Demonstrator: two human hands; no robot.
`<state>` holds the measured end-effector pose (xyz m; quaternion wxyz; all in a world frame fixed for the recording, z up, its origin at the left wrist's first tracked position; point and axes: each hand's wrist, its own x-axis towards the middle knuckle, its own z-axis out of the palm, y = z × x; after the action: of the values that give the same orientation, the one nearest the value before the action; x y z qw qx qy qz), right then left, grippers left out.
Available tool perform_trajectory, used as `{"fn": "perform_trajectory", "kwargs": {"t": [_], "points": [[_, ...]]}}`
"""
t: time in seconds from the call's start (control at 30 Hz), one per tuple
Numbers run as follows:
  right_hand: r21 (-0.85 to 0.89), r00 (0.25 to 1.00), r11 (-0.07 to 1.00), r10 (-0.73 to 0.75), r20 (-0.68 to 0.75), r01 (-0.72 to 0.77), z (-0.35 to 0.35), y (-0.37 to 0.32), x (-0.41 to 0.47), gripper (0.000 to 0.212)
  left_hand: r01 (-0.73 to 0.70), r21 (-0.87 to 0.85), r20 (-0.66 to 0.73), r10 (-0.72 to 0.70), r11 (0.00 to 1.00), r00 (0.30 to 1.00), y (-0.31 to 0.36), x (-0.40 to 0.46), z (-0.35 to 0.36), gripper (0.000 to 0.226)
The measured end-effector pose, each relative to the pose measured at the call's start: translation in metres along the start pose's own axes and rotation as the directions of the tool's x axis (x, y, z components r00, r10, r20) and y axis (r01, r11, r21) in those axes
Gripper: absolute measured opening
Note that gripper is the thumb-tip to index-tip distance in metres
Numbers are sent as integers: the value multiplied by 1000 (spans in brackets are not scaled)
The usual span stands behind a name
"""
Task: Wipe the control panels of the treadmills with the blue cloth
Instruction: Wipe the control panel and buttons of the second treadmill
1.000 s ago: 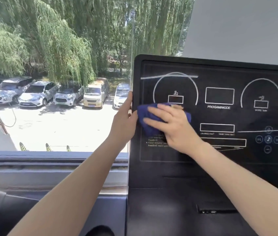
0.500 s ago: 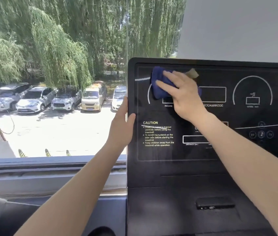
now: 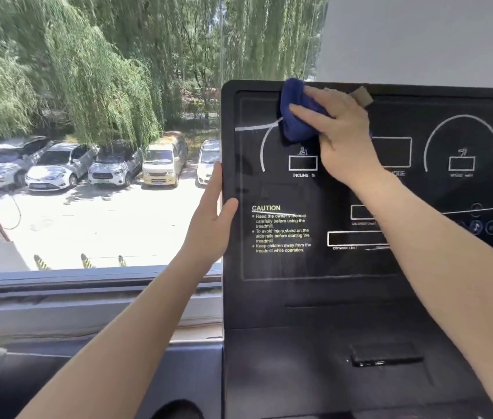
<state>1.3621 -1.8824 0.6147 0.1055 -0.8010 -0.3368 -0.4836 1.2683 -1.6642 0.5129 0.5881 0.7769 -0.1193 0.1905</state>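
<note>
Right hand (image 3: 340, 137) presses bunched blue cloth (image 3: 295, 116) flat-fingered against black glossy treadmill control panel (image 3: 345, 189), at panel's 11 o'clock, touching top edge. Left hand (image 3: 212, 225) grips panel's 9 o'clock edge, thumb on face.

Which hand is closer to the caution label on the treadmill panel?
Left. The left hand grips the panel's edge just beside the caution label; the right hand presses the blue cloth well above it.
</note>
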Motion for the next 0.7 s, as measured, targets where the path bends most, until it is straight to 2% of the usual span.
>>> {"fn": "perform_trajectory", "kwargs": {"t": [0.1, 0.2, 0.33, 0.43, 0.47, 0.53, 0.6, 0.7], "points": [[35, 1000, 999, -29, -3, 29, 3, -23, -27, 45, -6, 9, -44, 6, 1000, 999, 0, -1, 3, 59], [97, 977, 984, -164, 133, 152, 5, -64, -99, 51, -45, 23, -108, 48, 999, 993, 0, -2, 8, 60], [166, 882, 947, -316, 350, 273, 7, -97, -174, 58, -50, 20, -123, 52, 999, 991, 1, -3, 13, 58], [186, 811, 902, -432, 395, 390, 4, -88, -166, 55, -23, 16, -120, 25, 1000, 992, 2, -4, 10, 59], [178, 808, 896, -445, 387, 408, 2, -79, -155, 54, -15, 30, -118, 18, 999, 993, 3, -4, 9, 59], [123, 877, 935, -355, 324, 333, -3, -55, -127, 52, 3, 83, -116, 7, 997, 993, 8, -5, 8, 58], [66, 962, 983, -179, 206, 169, -9, -32, -97, 50, 26, 113, -140, -10, 993, 990, 13, -9, 10, 57], [36, 996, 999, -38, 84, 35, -11, -18, -75, 48, 30, 95, -237, -7, 995, 972, 17, -14, 17, 53]]}}
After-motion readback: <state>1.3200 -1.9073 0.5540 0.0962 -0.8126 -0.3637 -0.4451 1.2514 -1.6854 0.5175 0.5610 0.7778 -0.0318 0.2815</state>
